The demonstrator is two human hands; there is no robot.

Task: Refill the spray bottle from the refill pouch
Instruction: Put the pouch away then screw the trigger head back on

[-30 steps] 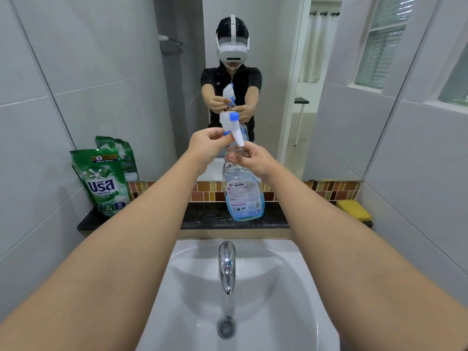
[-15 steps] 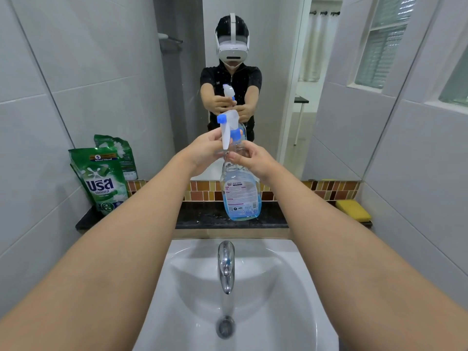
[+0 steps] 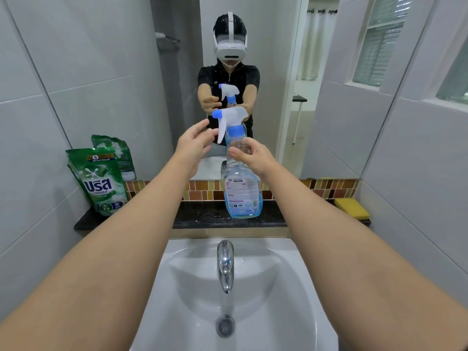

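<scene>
A clear spray bottle (image 3: 241, 191) with blue liquid in its lower part stands upright on the dark ledge (image 3: 202, 216) behind the sink. Its white trigger head (image 3: 229, 120) with a blue nozzle and blue collar sits on the neck, nozzle pointing left. My right hand (image 3: 253, 155) grips the bottle's neck just under the collar. My left hand (image 3: 195, 143) hovers beside the trigger with fingers spread, apart from it. A green refill pouch (image 3: 97, 181) stands upright at the ledge's left end, leaning by the wall.
A mirror (image 3: 253, 72) behind the ledge reflects me and the bottle. A yellow sponge (image 3: 352, 209) lies at the ledge's right end. Below are a white sink (image 3: 291, 287) and a chrome tap (image 3: 225, 264). Tiled walls close in on both sides.
My left hand has let go of the trigger head and opened, drawing slightly left. The head has turned so its nozzle points left.
</scene>
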